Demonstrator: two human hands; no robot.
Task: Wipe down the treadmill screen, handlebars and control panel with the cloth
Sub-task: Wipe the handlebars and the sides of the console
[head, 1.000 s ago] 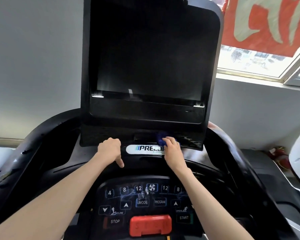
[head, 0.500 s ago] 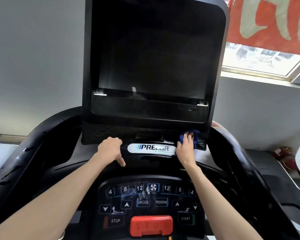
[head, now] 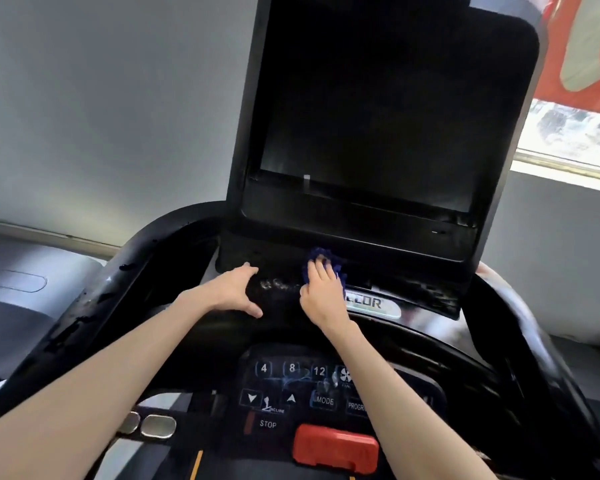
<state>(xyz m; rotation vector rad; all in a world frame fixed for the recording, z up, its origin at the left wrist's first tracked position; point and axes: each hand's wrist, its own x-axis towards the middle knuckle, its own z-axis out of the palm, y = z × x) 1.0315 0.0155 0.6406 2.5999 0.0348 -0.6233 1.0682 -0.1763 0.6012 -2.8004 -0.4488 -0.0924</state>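
**Treadmill wipe-down: what lies before me, near to far, placed from the badge**

1. Red button (head: 336, 452). Nearest to me, well below the badge (head: 374, 306).
2. Control panel (head: 291, 386). Between the red button and the badge. Its keys carry pale smears, so I judge it not yet wiped.
3. Metal pads (head: 158, 426). Two of them, low and far left of the badge.
4. Handlebars (head: 94, 306). They curve out to either side of the badge. The left one is spotted with dark drops and looks undone. The right one is too blurred to judge.
5. My left hand (head: 232, 292). Left of the badge, lying flat on the black ledge with fingers straight and spread. It holds nothing and only steadies me.
6. My right hand (head: 323, 296). Just left of the badge, covering its left end. The fingers are bent over the cloth (head: 342, 271) and press it down.
7. Cloth. Blue and bunched, just above and left of the badge, against the strip under the screen (head: 378, 116). Pale specks show on the ledge between my hands.
8. Screen. Directly above the badge, dark and unlit. I cannot tell whether it has been wiped.
9. Wall (head: 101, 98) and window (head: 575, 133). Farthest of all, behind the screen, the window up and right of the badge.

Progress, by my reckoning: I am on the strip under the screen. The control panel and the left handlebar appear to be left, so the job looks less than half done.
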